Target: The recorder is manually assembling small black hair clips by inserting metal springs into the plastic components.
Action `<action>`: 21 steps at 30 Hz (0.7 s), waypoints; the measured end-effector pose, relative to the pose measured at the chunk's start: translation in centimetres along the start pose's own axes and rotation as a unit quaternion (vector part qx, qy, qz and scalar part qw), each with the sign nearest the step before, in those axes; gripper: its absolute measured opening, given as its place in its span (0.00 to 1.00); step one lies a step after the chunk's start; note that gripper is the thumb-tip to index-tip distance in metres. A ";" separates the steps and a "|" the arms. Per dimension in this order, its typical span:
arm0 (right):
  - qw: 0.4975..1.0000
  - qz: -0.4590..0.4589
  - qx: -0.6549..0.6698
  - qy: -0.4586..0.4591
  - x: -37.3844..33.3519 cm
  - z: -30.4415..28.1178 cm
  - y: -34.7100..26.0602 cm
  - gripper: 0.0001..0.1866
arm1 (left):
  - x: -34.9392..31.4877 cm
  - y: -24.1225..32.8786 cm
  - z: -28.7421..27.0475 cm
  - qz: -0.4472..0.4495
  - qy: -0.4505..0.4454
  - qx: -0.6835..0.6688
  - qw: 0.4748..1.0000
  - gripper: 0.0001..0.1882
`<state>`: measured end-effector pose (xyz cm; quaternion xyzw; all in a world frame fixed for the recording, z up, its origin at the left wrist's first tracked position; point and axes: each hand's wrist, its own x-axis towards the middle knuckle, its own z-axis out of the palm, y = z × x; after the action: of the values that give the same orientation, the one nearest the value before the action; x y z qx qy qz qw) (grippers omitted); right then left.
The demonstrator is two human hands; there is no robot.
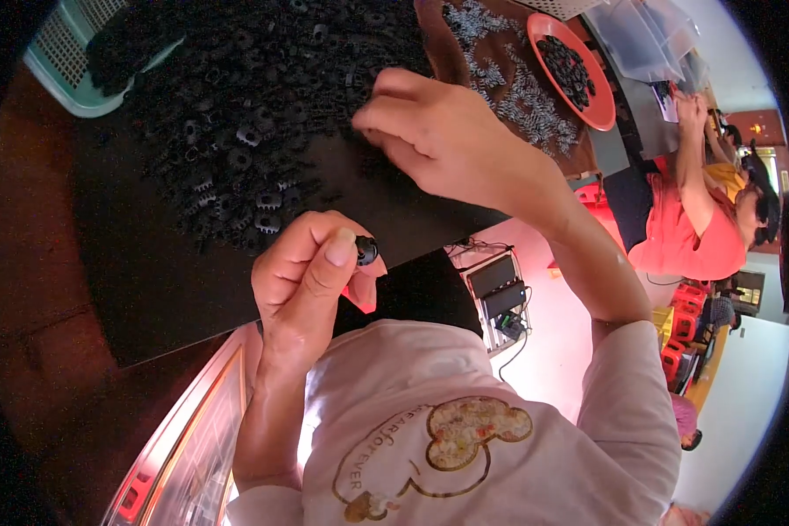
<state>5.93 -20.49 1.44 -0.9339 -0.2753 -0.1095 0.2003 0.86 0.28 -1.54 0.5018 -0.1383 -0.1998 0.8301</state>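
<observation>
My left hand point(302, 272) is near the table's front edge, closed in a pinch. Between thumb and forefinger it grips a small black plastic piece point(367, 251) with a rounded end; the fingers cover the rest. Farther up and to the right, my right hand point(430, 127) reaches over the edge of a big heap of black plastic pieces point(237, 105), several of them toothed like claw-clip halves. Its fingers are curled together, and whatever their tips hold is hidden. The two hands are apart.
The heap covers much of the dark tabletop point(149, 324). A pale green basket point(88, 105) lies at the far left. Small metal springs point(535, 114) spread on a brown surface at the right, beside a red plate point(607, 112) of black pieces. Another person point(693, 219) sits at the right.
</observation>
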 end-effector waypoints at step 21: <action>1.000 -0.009 0.010 -0.003 -3.1 1.5 -2.3 0.07 | -1.3 -1.8 0.5 -0.003 0.033 -0.064 0.997 0.13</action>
<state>2.28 -19.53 -0.14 -0.9295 -0.2852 -0.1056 0.2084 -0.84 -0.25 -2.94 0.4543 -0.0959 -0.1941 0.8642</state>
